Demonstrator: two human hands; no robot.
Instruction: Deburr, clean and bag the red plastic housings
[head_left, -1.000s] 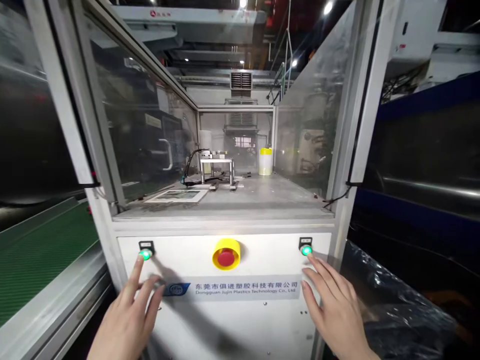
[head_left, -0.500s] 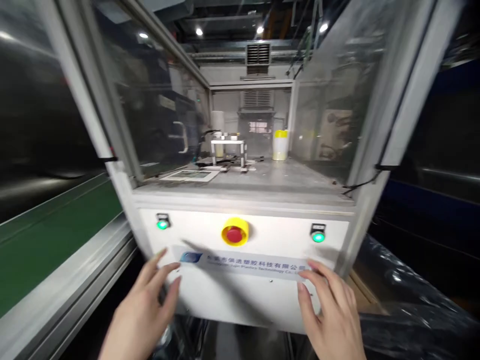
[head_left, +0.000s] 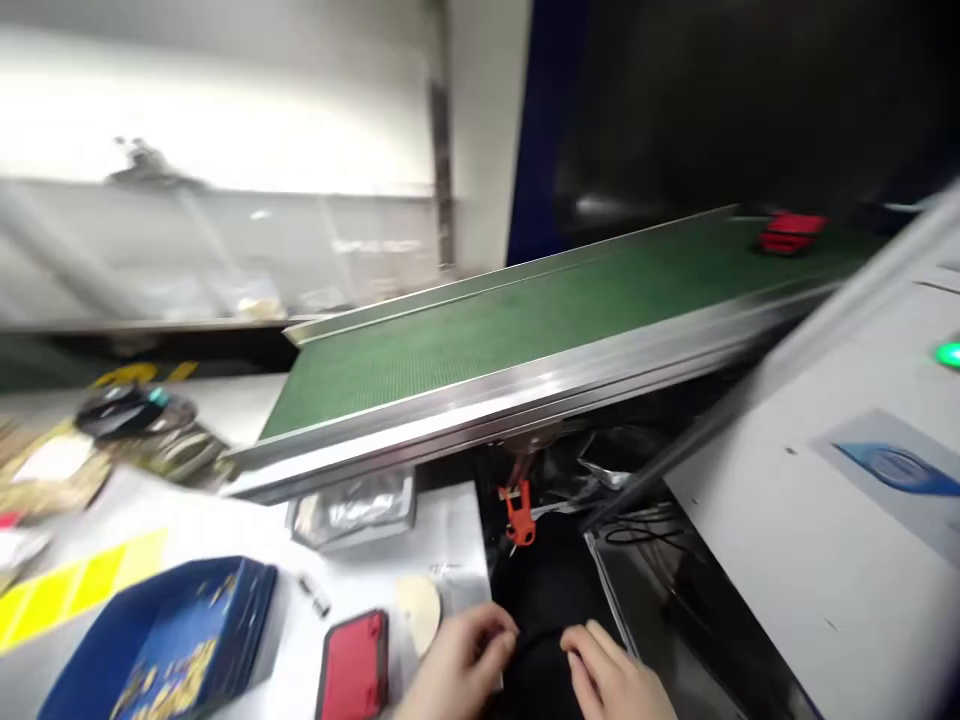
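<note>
Low at the frame's bottom edge, both hands meet on a dark, blurred thing [head_left: 536, 640] over the black gap beside the white table [head_left: 225, 525] — best handled, I judge, with both hands drawing evenly. The left hand [head_left: 469, 660] is curled with fingertips pinched on its edge; the right hand [head_left: 611, 675] lies knuckles-up, fingers bent toward it, its hold unclear.

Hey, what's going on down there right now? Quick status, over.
Left hand and right hand low together, fingers on a dark item, blurred; grip unclear. Red case beside left hand on white table. Green conveyor above; red part on it.
</note>
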